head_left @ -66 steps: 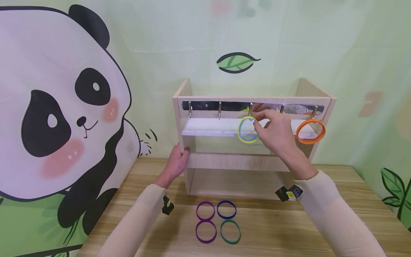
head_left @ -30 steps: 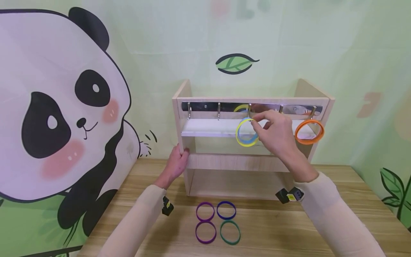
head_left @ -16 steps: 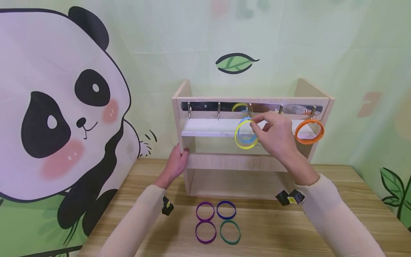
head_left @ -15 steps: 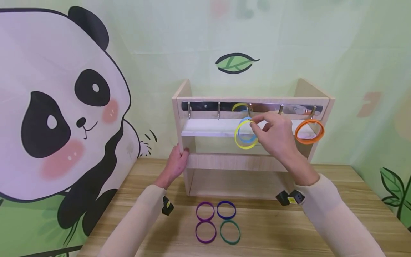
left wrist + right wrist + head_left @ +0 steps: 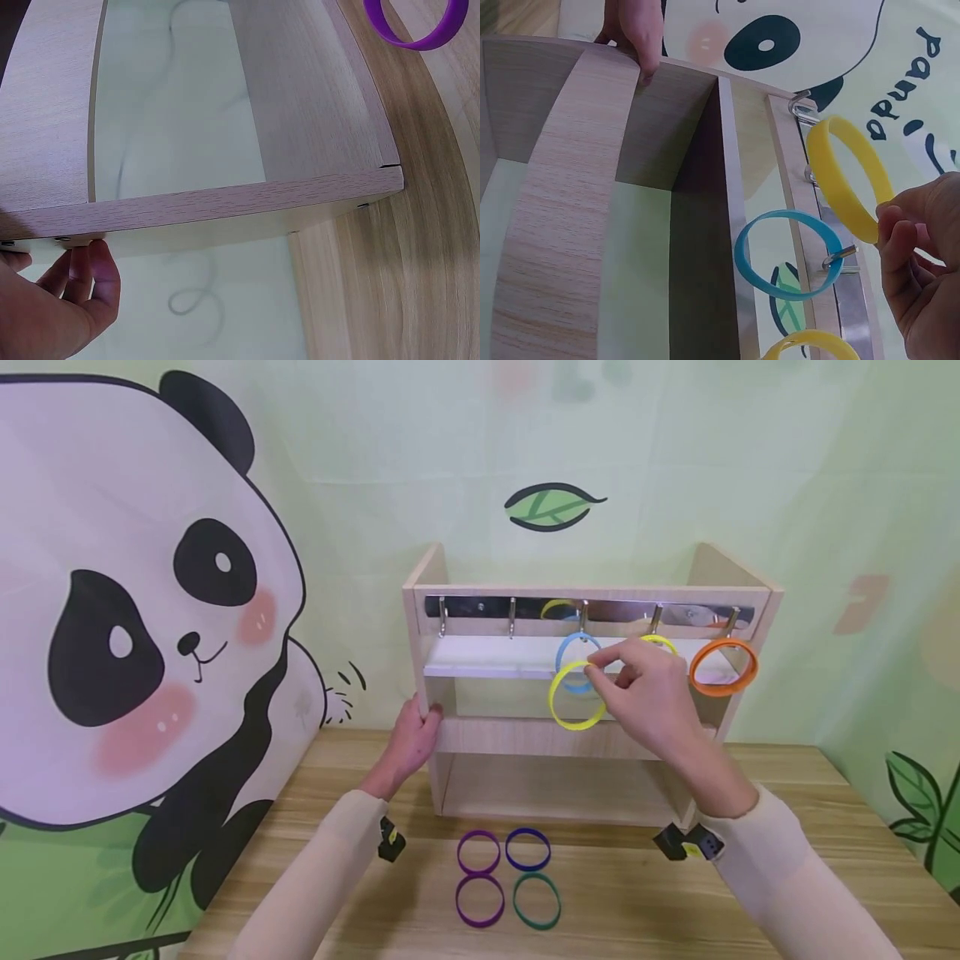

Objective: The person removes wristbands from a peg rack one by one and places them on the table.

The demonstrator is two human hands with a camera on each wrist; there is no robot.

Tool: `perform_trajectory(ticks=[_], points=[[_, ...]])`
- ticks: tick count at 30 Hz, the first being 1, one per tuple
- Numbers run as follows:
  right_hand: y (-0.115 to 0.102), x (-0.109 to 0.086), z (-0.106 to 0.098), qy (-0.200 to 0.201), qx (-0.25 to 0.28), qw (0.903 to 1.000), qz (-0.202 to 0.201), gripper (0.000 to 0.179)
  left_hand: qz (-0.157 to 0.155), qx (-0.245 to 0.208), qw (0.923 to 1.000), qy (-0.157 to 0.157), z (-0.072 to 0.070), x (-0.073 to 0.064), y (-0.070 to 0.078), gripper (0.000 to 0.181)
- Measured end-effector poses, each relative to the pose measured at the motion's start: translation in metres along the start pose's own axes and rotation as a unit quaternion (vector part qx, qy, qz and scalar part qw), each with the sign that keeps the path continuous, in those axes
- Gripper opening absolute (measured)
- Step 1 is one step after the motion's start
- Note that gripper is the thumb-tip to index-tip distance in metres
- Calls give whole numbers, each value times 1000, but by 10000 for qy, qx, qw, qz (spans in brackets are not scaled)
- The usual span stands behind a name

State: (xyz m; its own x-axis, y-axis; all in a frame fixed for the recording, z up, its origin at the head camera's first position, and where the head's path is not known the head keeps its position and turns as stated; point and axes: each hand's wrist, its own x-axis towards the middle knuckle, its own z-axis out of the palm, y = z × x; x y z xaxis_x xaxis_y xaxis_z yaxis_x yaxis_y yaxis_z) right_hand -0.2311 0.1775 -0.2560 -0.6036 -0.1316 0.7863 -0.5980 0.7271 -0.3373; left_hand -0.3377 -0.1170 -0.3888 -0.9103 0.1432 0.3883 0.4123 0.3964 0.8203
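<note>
My right hand [image 5: 648,693] pinches a yellow wristband [image 5: 553,702] between thumb and fingertips, held up in front of the wooden shelf [image 5: 517,737]. Behind it a light blue wristband [image 5: 751,279] hangs on the middle hook [image 5: 584,617] of the metal rail. A second yellow wristband [image 5: 663,641] hangs on the hook to its right, partly hidden by my right hand. On the far right hook hangs an orange wristband [image 5: 701,682]. My left hand [image 5: 414,739] grips the shelf's left side panel, its fingers [image 5: 105,279] against the outer face and the thumb round the front edge.
On the wooden table [image 5: 637,902] before the shelf lie two purple wristbands [image 5: 480,926], a dark blue wristband [image 5: 528,867] and a green wristband [image 5: 537,927]. The two left hooks [image 5: 512,617] hold nothing. A panda-printed backdrop [image 5: 360,527] stands behind.
My right hand has drawn the yellow wristband down and off the light blue one, which stays on the middle hook. The yellow wristband on the fourth hook has come into view. My left hand stays put.
</note>
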Motion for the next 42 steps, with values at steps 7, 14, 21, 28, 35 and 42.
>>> perform_trajectory(ticks=[7, 14, 21, 28, 35, 42], points=[[6, -16, 1, -187, 23, 9995, -238, 7, -53, 45, 10000, 33, 0, 0, 0, 43], [14, -34, 6, -364, -11, 9986, -374, 7, -107, 28, 9999, -5, 0, 0, 0, 44], [24, -50, 13, -501, 9, 9977, -455, 11, -259, 107, 9996, 22, 0, -1, 1, 45], [36, -67, 22, -798, -7, 9957, -472, 11, -75, -25, 10000, -41, -1, 0, 1, 41], [47, -82, 34, -1047, -56, 9933, -485, 12, -120, -2, 9999, -48, -1, 0, 1, 44], [55, -100, 43, -1618, -11, 9868, -12, 10, -50, -55, 10000, -54, -1, 0, 0, 42]])
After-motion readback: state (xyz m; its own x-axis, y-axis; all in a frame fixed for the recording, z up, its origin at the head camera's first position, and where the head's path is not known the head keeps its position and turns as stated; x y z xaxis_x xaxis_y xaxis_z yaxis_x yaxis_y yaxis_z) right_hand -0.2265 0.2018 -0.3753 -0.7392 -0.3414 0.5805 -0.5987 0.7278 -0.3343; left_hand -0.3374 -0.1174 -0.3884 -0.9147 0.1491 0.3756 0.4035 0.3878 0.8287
